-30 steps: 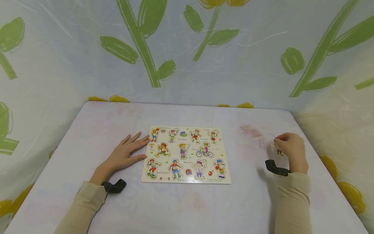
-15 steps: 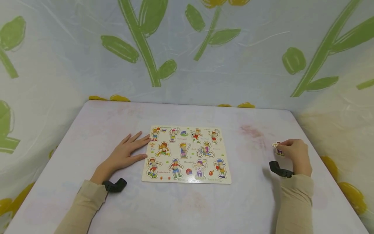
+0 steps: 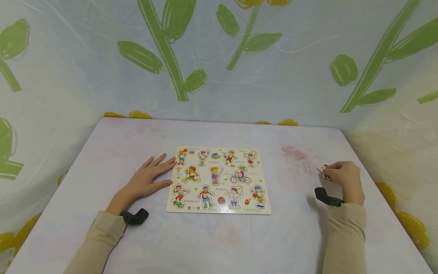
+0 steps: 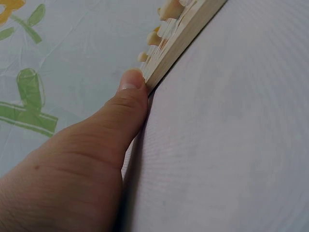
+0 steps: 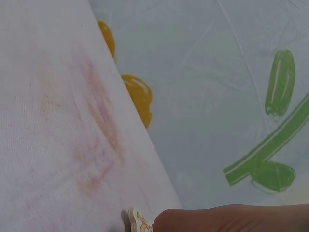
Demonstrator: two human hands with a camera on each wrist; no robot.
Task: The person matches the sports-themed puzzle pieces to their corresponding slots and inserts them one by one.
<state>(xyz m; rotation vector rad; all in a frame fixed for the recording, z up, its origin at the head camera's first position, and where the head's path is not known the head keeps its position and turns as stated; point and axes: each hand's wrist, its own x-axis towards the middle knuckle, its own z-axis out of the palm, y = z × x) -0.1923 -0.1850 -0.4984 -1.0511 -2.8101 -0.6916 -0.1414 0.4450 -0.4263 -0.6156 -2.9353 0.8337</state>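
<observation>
A wooden knob puzzle board (image 3: 213,196) with several sports figures lies flat on the table. My left hand (image 3: 145,182) rests at its left edge with fingers spread and straight. In the left wrist view, the thumb (image 4: 131,82) touches the board's side, and round knobs rise from the pieces. Well to the right of the board, my right hand (image 3: 346,179) pinches a small puzzle piece (image 3: 322,169) with white and purple on it. The right wrist view shows only a finger and part of this piece (image 5: 140,222); the hand hides the rest.
A white table (image 3: 219,243) with faint reddish smudges carries the board. Cloth (image 3: 294,87) printed with green stems and leaves surrounds its back and sides. A black wrist camera (image 3: 135,217) sits on the left wrist, another (image 3: 326,198) on the right.
My right hand has moved down and slightly right from above the puzzle piece to its right side, and now pinches it. The piece has shifted slightly left. The left hand stays still.
</observation>
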